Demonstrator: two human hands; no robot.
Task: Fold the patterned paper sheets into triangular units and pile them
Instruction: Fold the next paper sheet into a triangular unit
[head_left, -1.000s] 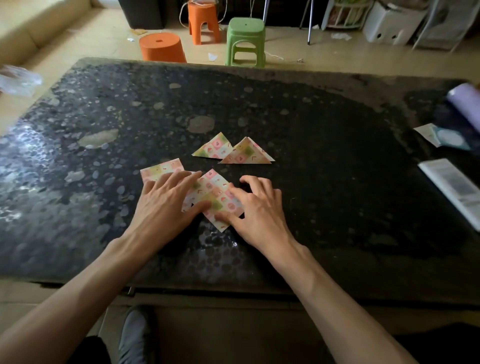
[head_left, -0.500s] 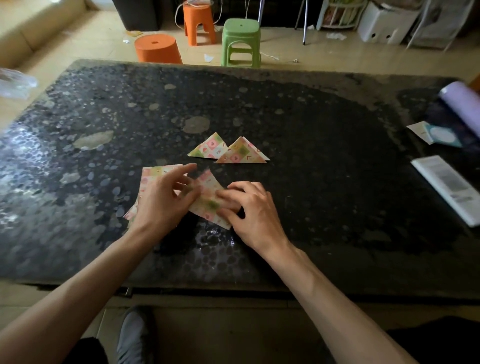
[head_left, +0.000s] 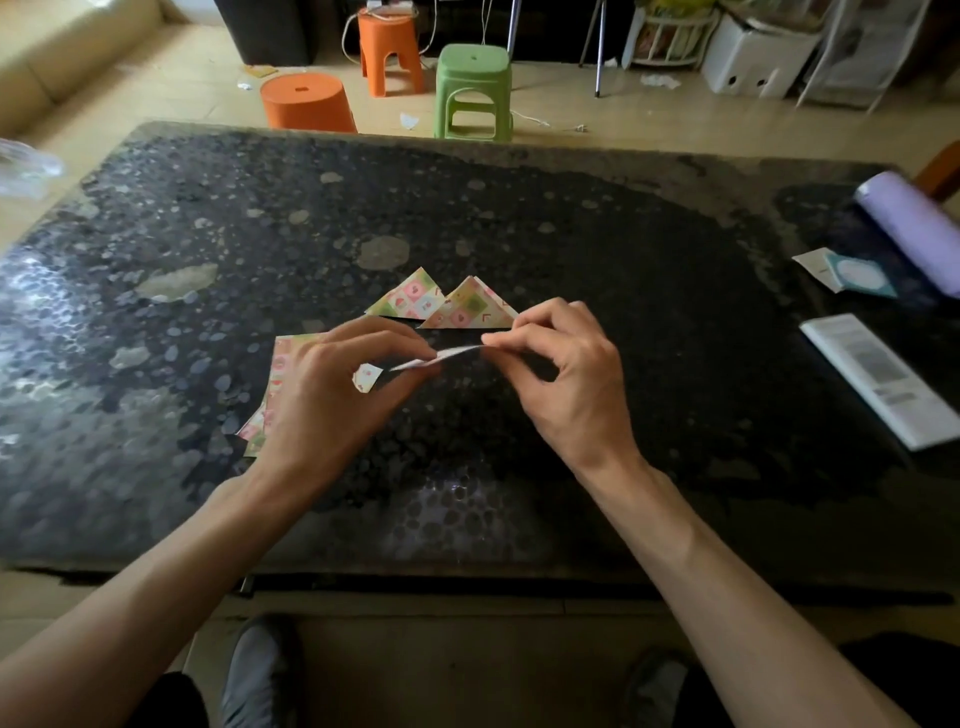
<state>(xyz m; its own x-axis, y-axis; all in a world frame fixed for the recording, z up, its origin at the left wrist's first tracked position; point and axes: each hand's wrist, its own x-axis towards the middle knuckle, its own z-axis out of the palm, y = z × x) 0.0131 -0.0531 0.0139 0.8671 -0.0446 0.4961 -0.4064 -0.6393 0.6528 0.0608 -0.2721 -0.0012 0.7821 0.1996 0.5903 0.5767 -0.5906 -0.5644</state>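
Folded sheet (head_left: 441, 357) aloft, edge-on; two triangular units (head_left: 470, 310) flat, touching, behind; unfolded sheets (head_left: 283, 364) stacked left.

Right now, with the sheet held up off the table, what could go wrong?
The folded sheet is pinched only at its ends by the left hand and right hand, in mid-air, so the crease may drift. The right hand's fingers sit right beside the two finished triangles and could nudge them. The loose sheets lie under the left hand and may get scattered when it comes down.
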